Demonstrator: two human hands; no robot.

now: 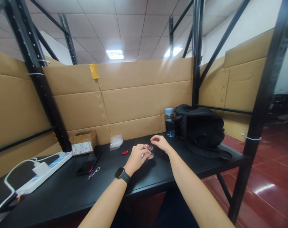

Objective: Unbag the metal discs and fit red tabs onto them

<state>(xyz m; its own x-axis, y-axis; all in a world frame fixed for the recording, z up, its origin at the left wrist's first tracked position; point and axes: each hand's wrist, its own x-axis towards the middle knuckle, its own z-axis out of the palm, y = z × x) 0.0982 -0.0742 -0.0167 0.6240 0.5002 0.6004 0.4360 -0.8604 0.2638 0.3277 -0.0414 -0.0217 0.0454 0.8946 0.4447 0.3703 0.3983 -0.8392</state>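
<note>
Both of my hands rest on the black table point(63, 193) near its middle. My left hand point(137, 157), with a black smartwatch point(122, 174) on the wrist, is closed around a small clear, shiny object point(149, 152) with a red spot. My right hand point(159, 142) hovers just behind that object with its fingers curled and pinched at its top edge. What exactly the small object is stays too tiny to make out. A small red item point(125, 152) lies on the table just left of my left hand.
A water bottle point(169, 122) and a black bag point(201, 126) stand at the back right. A clear plastic bag point(116, 141), a small cardboard box point(83, 142), a dark phone point(85, 166), a pen, keys point(93, 173) and a white power strip point(43, 172) lie to the left. Cardboard walls and black rack posts surround the table.
</note>
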